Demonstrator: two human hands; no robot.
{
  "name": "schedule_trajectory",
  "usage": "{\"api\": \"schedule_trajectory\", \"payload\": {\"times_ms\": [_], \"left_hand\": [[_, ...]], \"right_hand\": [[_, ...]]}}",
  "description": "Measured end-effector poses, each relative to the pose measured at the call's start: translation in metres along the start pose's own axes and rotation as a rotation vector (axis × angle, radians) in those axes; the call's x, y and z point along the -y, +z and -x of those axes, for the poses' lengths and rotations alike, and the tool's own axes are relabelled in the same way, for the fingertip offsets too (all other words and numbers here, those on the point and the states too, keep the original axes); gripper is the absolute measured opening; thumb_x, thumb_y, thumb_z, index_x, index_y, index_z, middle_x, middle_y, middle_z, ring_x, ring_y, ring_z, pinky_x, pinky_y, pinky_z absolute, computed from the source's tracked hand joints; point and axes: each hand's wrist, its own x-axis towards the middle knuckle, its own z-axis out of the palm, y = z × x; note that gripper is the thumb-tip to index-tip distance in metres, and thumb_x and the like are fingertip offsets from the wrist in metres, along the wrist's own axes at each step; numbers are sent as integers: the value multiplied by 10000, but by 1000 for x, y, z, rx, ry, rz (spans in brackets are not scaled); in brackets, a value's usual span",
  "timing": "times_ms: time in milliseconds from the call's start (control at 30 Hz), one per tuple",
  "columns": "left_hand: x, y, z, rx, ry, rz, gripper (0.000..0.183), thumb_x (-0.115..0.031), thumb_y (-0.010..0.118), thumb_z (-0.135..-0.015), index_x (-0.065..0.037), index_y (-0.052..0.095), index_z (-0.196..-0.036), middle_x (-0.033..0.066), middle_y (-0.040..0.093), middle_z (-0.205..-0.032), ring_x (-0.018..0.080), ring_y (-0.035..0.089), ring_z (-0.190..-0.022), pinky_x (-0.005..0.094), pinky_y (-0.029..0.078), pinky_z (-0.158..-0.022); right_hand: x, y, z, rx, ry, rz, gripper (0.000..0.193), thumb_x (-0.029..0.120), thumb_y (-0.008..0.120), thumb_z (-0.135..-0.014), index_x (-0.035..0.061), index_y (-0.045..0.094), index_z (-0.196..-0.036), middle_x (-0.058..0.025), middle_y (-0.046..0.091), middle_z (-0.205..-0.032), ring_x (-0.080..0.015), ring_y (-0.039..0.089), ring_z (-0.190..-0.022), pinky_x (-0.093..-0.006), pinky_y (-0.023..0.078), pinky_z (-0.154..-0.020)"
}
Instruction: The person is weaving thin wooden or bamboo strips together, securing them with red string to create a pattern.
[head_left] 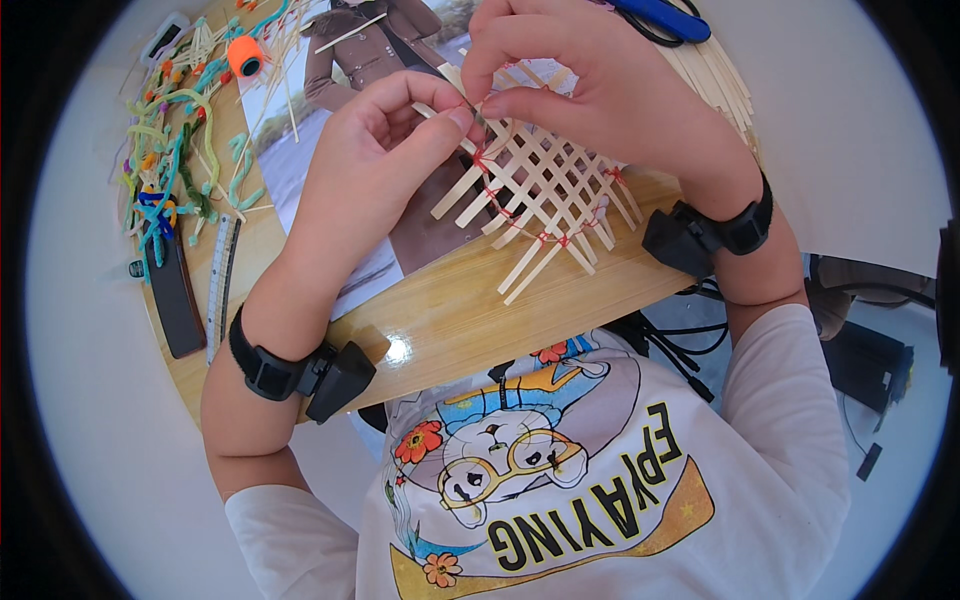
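Note:
A lattice woven from pale wooden strips (548, 190) lies tilted over the table, its strip ends sticking out unevenly. Red thread (481, 160) is knotted at several crossings along its edge, and a thin round hoop runs through them. At the upper left corner of the lattice my left hand (385, 150) pinches the red thread between thumb and forefinger. Close beside it, my right hand (575, 85) is also closed in a pinch on the thread, fingertips almost touching the left ones. The exact thread ends between the fingers are too small to make out.
Under the lattice lies a large printed picture of a brown coat (425, 215). To the left are a heap of coloured pipe cleaners (185, 130), an orange spool (245, 57), a ruler (222, 280) and a dark case (175, 295). Blue-handled scissors (670, 18) and loose strips (715, 75) sit far right.

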Motion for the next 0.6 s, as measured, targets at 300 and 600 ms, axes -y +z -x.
{"api": "schedule_trajectory", "payload": {"times_ms": [300, 600], "left_hand": [[0, -1, -2, 20, -3, -5, 120, -106, 642, -976, -17, 632, -1056, 80, 720, -969, 121, 687, -935, 257, 539, -883], [1, -1, -4, 50, -60, 28, 132, -113, 651, -974, -12, 629, -1055, 66, 718, -978, 106, 677, -929, 246, 524, -880]], "right_hand": [[-22, 5, 0, -15, -100, 175, 105, 113, 760, -879, 72, 684, -938, -89, 574, -997, -255, 574, -970, -371, 436, -859], [-33, 10, 0, -117, -241, 231, 141, 180, 772, -845, 72, 704, -904, -43, 649, -850, -225, 633, -880, -371, 496, -810]]}}
